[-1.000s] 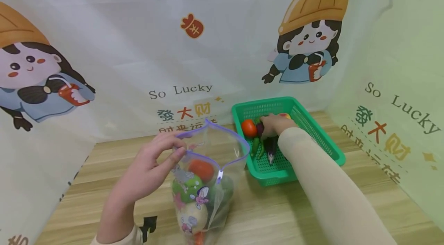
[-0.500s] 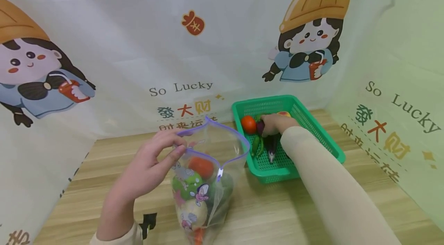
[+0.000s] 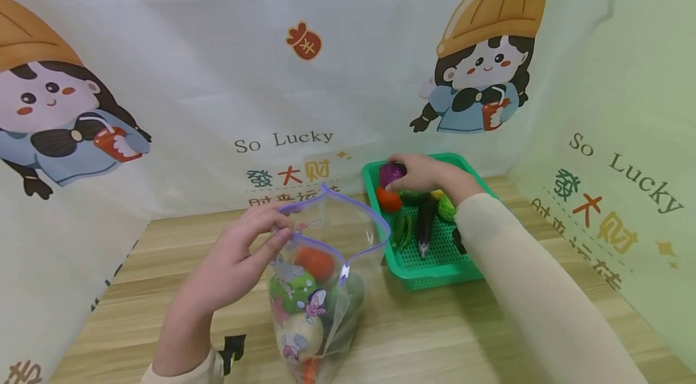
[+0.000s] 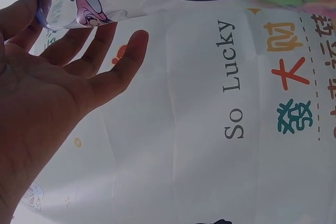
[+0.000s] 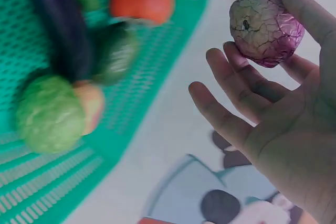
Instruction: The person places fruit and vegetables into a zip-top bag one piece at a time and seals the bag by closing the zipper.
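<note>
And here is the right hand (image 3: 415, 176), right of centre in the head view, with a purple cabbage (image 3: 390, 172) in its grasp! The grip shows well in the right wrist view: thumb on 1 side, fingertips on the other, the cabbage pinched in the upper right of the frame with its veined, pale-centred face on show. In the head view it sits at the far left corner of the green basket (image 3: 435, 280), just above the red tomato (image 3: 388, 200).

Look at what else the basket has: 2 slim green peppers (image 3: 400, 229) at its left, a dark eggplant (image 3: 426, 221) beside them, a dark green vegetable (image 3: 414, 197) lying behind, and a bumpy light green ball (image 3: 447, 209) partly tucked behind the forearm.

Over to the left hand (image 3: 239, 257), left of centre, and it has the clear bag (image 3: 383, 227) by its purple-edged mouth, thumb and fingers pinching the left side. That mouth gapes wide, a white slider (image 3: 345, 272) at its near corner. Down inside, through the printed plastic, comes the colour: a red vegetable (image 3: 314, 264) on top, a green vegetable (image 3: 292, 291) under it, a cream-coloured round thing (image 3: 302, 336) lower down, a dark green shape (image 3: 348, 296) at the right, and an orange tip (image 3: 309, 370) at the bottom edge of the frame. All this on a wood-grain tabletop (image 3: 413, 336)!
</note>
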Tool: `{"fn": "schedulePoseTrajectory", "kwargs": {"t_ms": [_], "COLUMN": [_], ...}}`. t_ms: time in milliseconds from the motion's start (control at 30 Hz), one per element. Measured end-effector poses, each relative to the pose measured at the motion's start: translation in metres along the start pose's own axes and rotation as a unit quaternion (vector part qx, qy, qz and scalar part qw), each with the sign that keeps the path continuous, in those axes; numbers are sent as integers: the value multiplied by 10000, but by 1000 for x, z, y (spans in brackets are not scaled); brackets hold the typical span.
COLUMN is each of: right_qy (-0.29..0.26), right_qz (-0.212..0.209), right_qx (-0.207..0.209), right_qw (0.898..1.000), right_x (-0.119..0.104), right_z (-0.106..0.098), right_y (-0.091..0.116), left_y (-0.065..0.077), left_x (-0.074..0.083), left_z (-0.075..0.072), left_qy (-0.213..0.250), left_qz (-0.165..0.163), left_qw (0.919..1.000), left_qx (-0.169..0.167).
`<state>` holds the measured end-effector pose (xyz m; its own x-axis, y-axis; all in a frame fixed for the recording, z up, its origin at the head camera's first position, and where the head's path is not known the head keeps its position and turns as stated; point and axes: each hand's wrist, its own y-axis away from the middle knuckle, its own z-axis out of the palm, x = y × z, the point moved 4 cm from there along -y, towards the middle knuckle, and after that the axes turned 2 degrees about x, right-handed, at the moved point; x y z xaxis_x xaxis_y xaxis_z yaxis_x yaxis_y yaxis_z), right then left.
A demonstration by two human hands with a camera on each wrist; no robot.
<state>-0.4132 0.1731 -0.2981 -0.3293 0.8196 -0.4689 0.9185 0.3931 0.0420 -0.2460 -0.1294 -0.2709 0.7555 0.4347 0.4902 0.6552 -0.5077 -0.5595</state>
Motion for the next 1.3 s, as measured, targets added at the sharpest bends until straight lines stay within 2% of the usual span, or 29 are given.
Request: {"fn": "schedulePoseTrajectory", "kwargs": {"t_ms": [200, 333, 467, 567, 633, 767, 833, 900, 967, 1033, 1100, 1200, 1300], "right_qy": [-528, -868, -1010, -1360, -1823, -2445, -2557, -2473, -2195, -1727, -1128, -506, -301], "right_qz": [-577, -1143, -1615, -1859, -2081, -2436, -2513, -2484, -2479, -2505, -2660, -2742, -2700], "right_qx": [648, 1161, 1441, 1529, 1583, 1695, 1677, 1632, 1534, 1288, 1082, 715, 449], "right_qw": [9948, 9828, 9711, 9610, 9478, 9231, 9183, 9222, 9310, 9438, 9512, 9577, 9614], "right_x": [-36, -72, -99, -108, -111, -109, -107, -105, -105, -107, -112, -119, -124], "right_z": [-13, -16, -3, 10, 18, 32, 39, 44, 48, 51, 53, 58, 66], "right_y": [32, 64, 96, 112, 118, 123, 121, 118, 115, 115, 117, 123, 126], "left_y": [2, 0, 0, 0, 0, 1, 1, 1, 2, 2, 2, 1, 2], "left_x": [1, 3, 3, 2, 2, 1, 1, 1, 2, 3, 5, 7, 7], "left_z": [0, -2, -2, -2, -1, 1, 2, 3, 2, 2, 2, 1, 1], "left_qy": [67, 94, 1, -47, -28, -23, -29, -44, -62, -38, 12, 73, 13], "left_qz": [-108, -87, -143, -178, -165, -184, -189, -141, -92, -36, 7, 98, 148], "left_qw": [9999, 9999, 9999, 9998, 9998, 9997, 9997, 9998, 9998, 9999, 9999, 9999, 9999], "left_qx": [-34, 31, -54, -108, -113, -149, -153, -147, -145, -131, -104, -43, -34]}}
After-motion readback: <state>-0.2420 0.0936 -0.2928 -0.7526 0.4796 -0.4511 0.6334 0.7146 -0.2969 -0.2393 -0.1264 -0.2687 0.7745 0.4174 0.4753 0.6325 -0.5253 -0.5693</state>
